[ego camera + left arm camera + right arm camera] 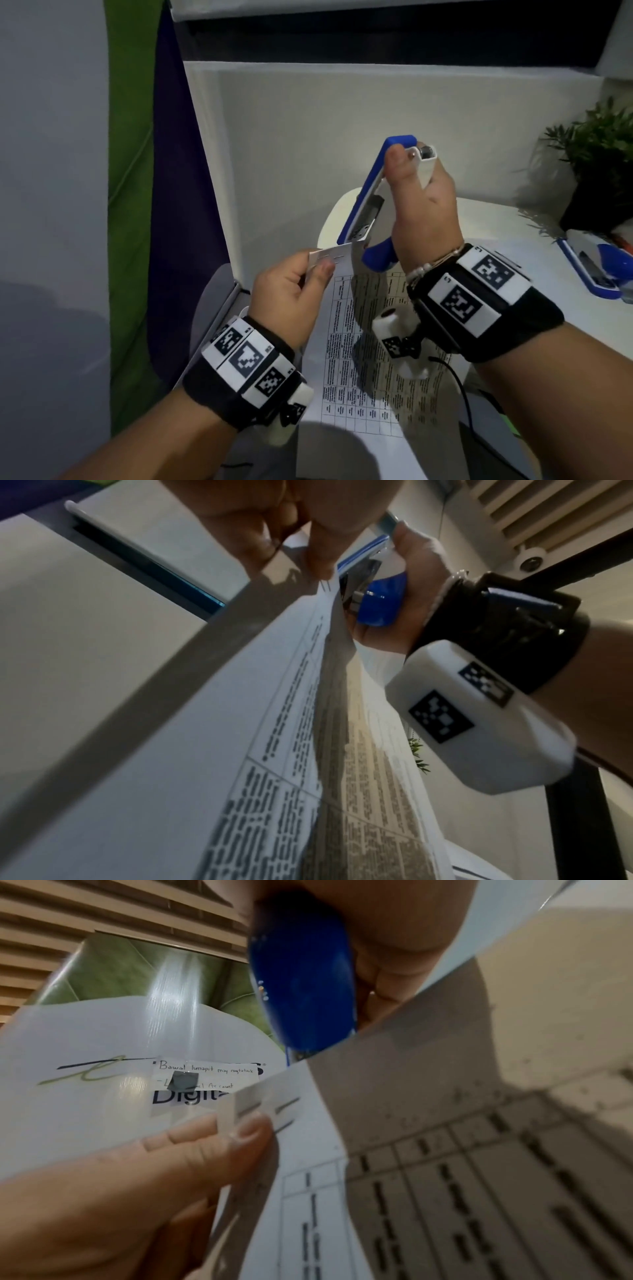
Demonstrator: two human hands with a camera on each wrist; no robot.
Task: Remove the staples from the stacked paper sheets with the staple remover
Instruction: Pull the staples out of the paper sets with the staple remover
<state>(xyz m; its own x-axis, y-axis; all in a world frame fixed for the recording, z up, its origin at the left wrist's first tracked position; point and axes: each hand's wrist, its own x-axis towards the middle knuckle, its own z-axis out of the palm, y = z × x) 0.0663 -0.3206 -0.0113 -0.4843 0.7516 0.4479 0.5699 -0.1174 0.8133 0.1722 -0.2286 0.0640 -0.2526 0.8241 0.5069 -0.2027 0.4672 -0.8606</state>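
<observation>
Black straps (539,327) on both wrists carry white blocks (247,360) with checkered square markers; beaded bracelet (432,263) and black cable (463,387) by the right hand (424,212).

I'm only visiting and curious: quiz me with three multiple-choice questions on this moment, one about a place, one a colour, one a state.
1. Where is the stapler? A) on the table by the plant B) on the floor C) on a shelf
2. The tool in the right hand is: A) red and black B) blue and white C) green
3. The sheets are: A) lying flat B) crumpled C) lifted by a corner
1 A, it lies beside the plant. 2 B, blue shell, white body. 3 C, the left hand pinches their stapled corner.
</observation>
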